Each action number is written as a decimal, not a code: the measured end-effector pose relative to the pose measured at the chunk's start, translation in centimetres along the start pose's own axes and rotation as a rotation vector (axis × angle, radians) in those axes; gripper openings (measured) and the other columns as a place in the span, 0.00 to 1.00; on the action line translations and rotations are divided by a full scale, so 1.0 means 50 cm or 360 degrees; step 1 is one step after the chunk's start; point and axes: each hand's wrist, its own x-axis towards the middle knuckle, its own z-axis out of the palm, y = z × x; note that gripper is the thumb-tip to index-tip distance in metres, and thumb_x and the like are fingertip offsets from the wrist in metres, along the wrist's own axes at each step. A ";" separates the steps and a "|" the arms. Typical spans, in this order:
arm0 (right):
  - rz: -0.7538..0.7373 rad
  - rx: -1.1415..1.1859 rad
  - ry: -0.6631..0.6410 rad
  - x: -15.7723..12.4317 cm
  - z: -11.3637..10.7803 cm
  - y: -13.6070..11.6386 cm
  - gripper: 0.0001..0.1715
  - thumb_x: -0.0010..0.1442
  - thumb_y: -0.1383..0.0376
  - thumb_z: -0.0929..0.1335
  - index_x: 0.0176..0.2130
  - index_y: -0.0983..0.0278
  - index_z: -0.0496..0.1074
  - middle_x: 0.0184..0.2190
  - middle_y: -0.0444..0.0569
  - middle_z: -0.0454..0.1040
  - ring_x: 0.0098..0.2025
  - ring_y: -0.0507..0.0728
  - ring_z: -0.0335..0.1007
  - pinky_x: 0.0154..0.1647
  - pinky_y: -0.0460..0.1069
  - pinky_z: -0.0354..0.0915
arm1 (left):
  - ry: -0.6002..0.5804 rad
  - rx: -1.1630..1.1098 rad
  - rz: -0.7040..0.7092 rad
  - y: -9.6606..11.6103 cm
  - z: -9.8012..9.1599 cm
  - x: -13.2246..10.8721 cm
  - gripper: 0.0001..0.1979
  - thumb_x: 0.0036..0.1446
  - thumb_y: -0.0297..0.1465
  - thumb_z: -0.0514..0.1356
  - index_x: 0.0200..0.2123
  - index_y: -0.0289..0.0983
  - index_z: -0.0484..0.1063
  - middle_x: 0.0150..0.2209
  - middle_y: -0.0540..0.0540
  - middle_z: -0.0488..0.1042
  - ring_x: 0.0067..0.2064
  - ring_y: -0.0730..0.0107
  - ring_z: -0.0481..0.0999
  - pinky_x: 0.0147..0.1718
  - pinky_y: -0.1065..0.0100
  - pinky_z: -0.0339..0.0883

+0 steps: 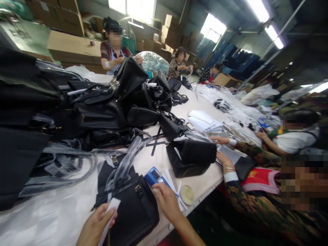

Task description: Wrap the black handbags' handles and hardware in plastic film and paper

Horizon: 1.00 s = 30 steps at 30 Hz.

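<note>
My left hand, at the bottom, is closed on a white strip, pinched between thumb and fingers. It lies over the left side of a black handbag with a gold buckle, flat on the table. A clear plastic wrap covers the bag's handle. My right hand is at the bag's right side, against a blue dispenser-like object. Its fingers are bent together; whatever lies between them is hidden. Beside this hand is a round, pale yellow disc, perhaps a tape roll, with white strips around it.
Black bags are piled at left and centre. A co-worker's hands touch another black bag at right. White sheets lie beyond. Other people work along the table; cardboard boxes stand behind.
</note>
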 end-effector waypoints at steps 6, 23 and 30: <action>0.0377 -0.0367 0.0028 -0.030 -0.120 0.175 0.13 0.57 0.58 0.64 0.34 0.64 0.73 0.33 0.51 0.72 0.39 0.59 0.68 0.43 0.51 0.60 | -0.0013 -0.0004 -0.0013 -0.003 0.010 0.003 0.23 0.48 0.46 0.64 0.40 0.34 0.70 0.29 0.47 0.77 0.31 0.67 0.74 0.33 0.70 0.67; 0.0663 0.0425 0.0000 -0.104 -0.109 0.204 0.18 0.55 0.51 0.64 0.26 0.63 0.65 0.19 0.42 0.67 0.18 0.50 0.59 0.23 0.46 0.57 | 0.0172 -0.0065 0.0004 0.023 0.022 -0.019 0.24 0.40 0.45 0.69 0.36 0.34 0.73 0.27 0.47 0.78 0.28 0.67 0.75 0.29 0.72 0.70; 0.0825 0.0291 0.0038 -0.093 -0.089 0.254 0.18 0.52 0.51 0.64 0.25 0.63 0.65 0.18 0.43 0.68 0.16 0.50 0.59 0.21 0.46 0.57 | 0.0107 -0.0117 -0.0031 0.029 0.022 -0.018 0.23 0.42 0.45 0.68 0.36 0.35 0.73 0.28 0.49 0.77 0.28 0.70 0.74 0.29 0.73 0.68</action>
